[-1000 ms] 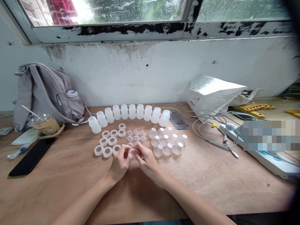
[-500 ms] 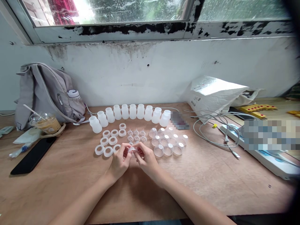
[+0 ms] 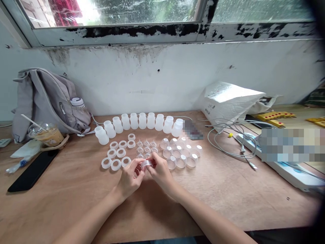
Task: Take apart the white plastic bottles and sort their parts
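While both hands are drawn close together above the bench point(image 3: 228, 206), the fingers of the left hand point(image 3: 130, 178) and right hand point(image 3: 162, 175) are clamped on a small translucent ring point(image 3: 146, 164), one hand at each side; its underside is hidden. Just beyond the fingertips: rows of clear pointed fittings point(image 3: 146, 144), the nearest partly covered. Left of these, nine loose white rings point(image 3: 121, 156); right, a cluster of clear domed caps point(image 3: 181, 162). Behind all three groups, ten frosted bottles point(image 3: 142, 121) stand upright in an arc. Farther out, left: black phone point(image 3: 33, 171), iced drink point(image 3: 49, 136), grey backpack point(image 3: 45, 101). Right: coiled cables, white power strip point(image 3: 286, 173), white bag point(image 3: 225, 103) against the wall.
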`<state>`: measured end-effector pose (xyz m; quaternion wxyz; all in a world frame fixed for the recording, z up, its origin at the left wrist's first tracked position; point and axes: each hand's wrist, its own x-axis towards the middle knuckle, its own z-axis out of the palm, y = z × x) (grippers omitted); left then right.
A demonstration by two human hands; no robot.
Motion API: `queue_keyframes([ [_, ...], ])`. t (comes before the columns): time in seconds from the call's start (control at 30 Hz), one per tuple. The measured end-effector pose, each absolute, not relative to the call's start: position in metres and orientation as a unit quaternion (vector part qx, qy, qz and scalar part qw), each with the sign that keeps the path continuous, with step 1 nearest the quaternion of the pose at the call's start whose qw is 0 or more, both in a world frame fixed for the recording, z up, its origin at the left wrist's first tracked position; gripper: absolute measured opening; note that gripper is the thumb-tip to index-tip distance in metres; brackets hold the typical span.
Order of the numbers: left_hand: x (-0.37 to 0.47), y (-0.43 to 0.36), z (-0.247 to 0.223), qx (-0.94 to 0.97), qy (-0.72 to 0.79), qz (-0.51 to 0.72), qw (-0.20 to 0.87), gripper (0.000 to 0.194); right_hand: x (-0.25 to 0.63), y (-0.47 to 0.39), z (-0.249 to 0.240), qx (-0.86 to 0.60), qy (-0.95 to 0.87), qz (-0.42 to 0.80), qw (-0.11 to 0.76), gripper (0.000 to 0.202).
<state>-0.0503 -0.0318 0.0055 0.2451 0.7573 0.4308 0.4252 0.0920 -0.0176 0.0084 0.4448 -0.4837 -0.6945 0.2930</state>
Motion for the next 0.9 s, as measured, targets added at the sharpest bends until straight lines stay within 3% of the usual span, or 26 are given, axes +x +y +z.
queue_keyframes([
  [0.27,-0.049,-0.033,0.004,0.745,0.466,0.409,0.248,0.019,0.090,-0.017,0.006,-0.497,-0.716,0.223,0.436,0.014],
  [0.63,-0.050,-0.034,0.005,0.743,0.464,0.422,0.235,0.019,0.088,-0.017,0.002,-0.495,-0.717,0.219,0.438,0.010],
  [0.9,-0.046,-0.031,0.005,0.656,0.480,0.434,0.388,0.021,0.091,-0.021,0.015,-0.470,-0.715,0.252,0.452,0.005],
])
